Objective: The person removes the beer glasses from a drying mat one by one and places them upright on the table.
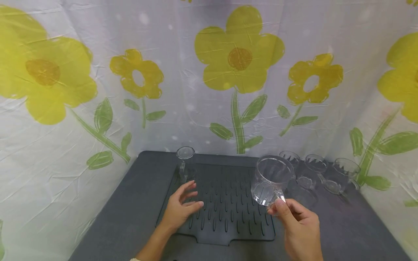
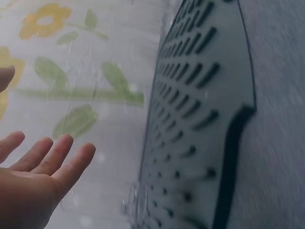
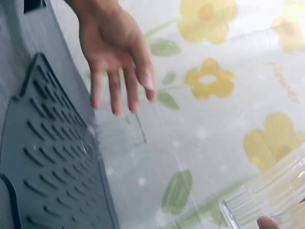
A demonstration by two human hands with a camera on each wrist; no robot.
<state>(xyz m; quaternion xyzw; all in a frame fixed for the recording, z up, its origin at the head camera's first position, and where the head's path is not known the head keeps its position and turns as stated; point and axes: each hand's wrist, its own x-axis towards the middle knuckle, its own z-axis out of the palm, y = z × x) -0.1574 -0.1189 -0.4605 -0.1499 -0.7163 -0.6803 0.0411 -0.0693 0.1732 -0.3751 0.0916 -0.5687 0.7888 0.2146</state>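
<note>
My right hand (image 1: 298, 224) pinches the handle of a clear mug (image 1: 271, 177), holding it raised above the right part of a dark ridged draining mat (image 1: 212, 237). Part of that mug (image 3: 271, 191) and a fingertip show in the right wrist view's lower right corner. My left hand (image 1: 181, 206) hovers over the mat's left side with its fingers spread loosely and nothing in them. Just beyond its fingertips, another clear mug (image 1: 187, 170) stands on the mat's back left corner, its handle toward the left. In the left wrist view the hand (image 2: 38, 181) is apart from the mat.
Three more clear mugs stand in a row at the table's back right: one (image 1: 289, 157) partly behind the held mug, a middle one (image 1: 315, 165) and a right one (image 1: 346, 168). A flower-printed curtain (image 1: 176, 119) encloses the dark table (image 1: 124, 217) at the back and sides.
</note>
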